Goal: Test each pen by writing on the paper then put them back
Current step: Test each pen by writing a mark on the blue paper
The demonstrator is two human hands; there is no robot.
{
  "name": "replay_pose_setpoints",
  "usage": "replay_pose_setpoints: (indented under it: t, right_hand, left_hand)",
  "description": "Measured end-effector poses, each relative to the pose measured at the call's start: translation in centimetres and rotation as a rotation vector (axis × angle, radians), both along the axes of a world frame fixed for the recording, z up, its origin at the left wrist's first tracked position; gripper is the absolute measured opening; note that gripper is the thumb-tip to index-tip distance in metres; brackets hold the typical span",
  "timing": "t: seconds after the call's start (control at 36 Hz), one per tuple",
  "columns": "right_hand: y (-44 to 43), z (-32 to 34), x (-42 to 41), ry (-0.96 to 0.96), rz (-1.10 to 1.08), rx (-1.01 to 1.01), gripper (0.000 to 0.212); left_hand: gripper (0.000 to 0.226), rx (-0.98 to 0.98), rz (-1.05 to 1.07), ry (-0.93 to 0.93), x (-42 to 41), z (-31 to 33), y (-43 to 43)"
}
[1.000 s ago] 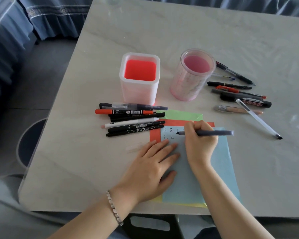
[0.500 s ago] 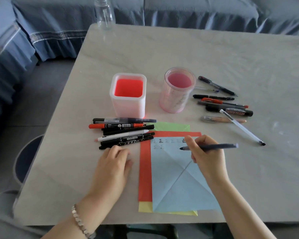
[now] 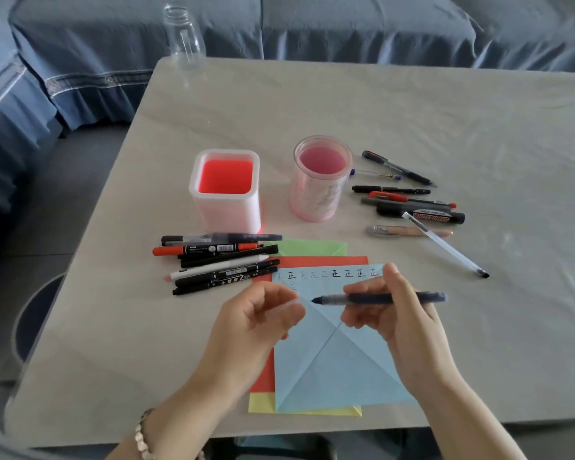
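Right hand [image 3: 402, 323] grips the dark pen [image 3: 379, 298] by the barrel, held level and clear of the sheet, tip pointing left. Left hand [image 3: 259, 323] has its fingers curled and pinches what looks like a clear cap [image 3: 292, 302] just off the pen tip; it's faint and blurred. Both hands sit over the blue paper [image 3: 329, 370], which is creased corner to corner and has a row of test marks along its top edge plus one mark below. The blue sheet lies on a red sheet [image 3: 312, 260], with a green sheet [image 3: 309, 249] sticking out behind and a yellow sheet [image 3: 261, 403] at the near edge. Left pen group [image 3: 219, 260] lies side by side on the bench [image 3: 445, 111], just beside the paper stack. Right pen group [image 3: 412, 207] is scattered next to the round holder [image 3: 316, 200], and a clear pen [image 3: 445, 249] lies angled across it. Square holder [image 3: 224, 207] stands upright left of the round one, the two apart. Clear bottle [image 3: 183, 38] is at the far bench corner. Bracelet [image 3: 141, 433] on the left wrist.
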State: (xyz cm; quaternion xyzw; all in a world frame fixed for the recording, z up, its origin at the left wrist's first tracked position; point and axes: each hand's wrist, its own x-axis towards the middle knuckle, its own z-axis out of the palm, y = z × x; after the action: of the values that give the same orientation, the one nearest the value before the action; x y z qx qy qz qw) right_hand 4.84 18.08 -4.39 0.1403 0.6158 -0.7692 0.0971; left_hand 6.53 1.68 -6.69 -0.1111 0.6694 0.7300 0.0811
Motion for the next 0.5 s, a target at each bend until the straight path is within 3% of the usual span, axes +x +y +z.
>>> replay_pose_setpoints:
  t: [0.22,0.36,0.5]
  right_hand:
    - [0.4,0.2,0.4,0.018,0.024,0.078,0.05]
    - [0.1,0.4,0.6,0.01,0.094,0.111,0.034]
    - [0.4,0.4,0.4,0.08,0.07,0.14,0.036]
  left_hand:
    - [0.009,-0.067,-0.079,0.03,0.3,0.9,0.7]
    - [0.008,-0.093,-0.195,0.04,0.2,1.2,1.1]
    - [0.009,-0.018,-0.314,-0.063,-0.2,2.1,1.5]
